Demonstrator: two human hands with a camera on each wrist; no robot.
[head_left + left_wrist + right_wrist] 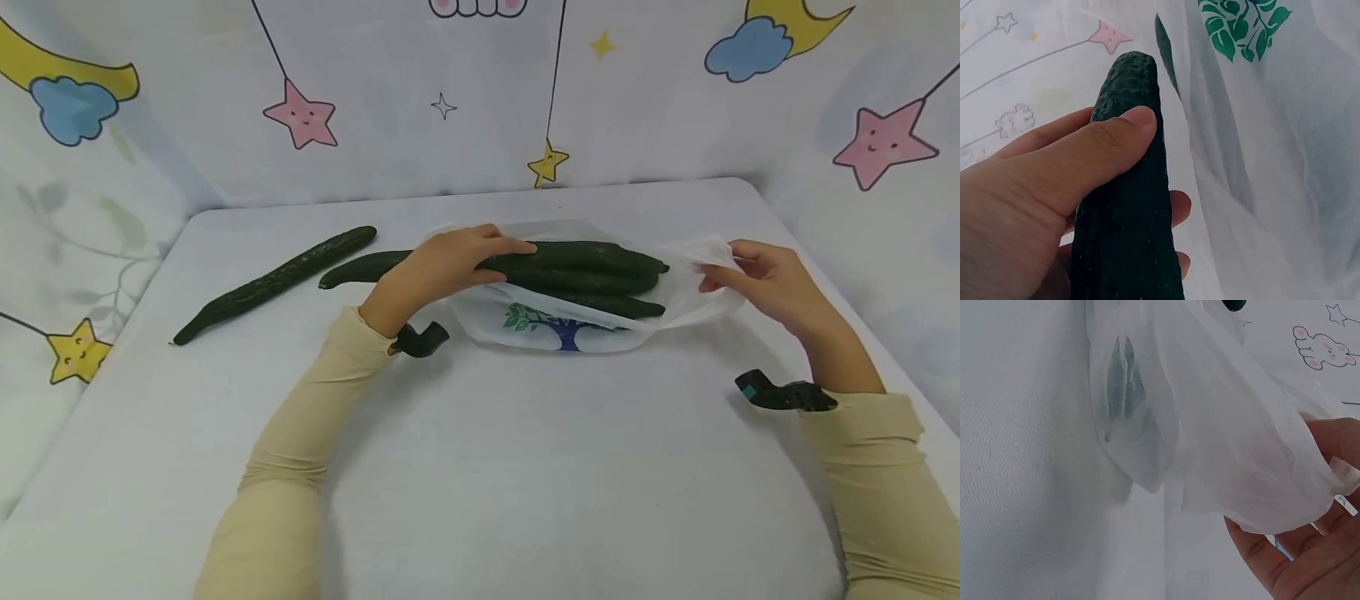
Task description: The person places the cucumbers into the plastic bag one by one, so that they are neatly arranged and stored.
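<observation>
A white translucent plastic bag (491,329) with a printed tree lies on the table, several dark green cucumbers (577,257) in its opening. My left hand (450,267) reaches over them and grips one cucumber (1125,219), thumb along its top in the left wrist view. Left of that hand, a cucumber end (363,268) sticks out beyond the bag. At the bag's right end, my right hand (776,279) pinches the thin plastic. The right wrist view shows the bag's edge (1254,506) drawn out to the fingers, with cucumber tips (1124,381) showing faintly through the film.
Another cucumber (277,283) lies slantwise on the white table (525,483), left of the bag. A pale cloth backdrop (390,158) printed with stars, moons and clouds stands behind the table and along its sides.
</observation>
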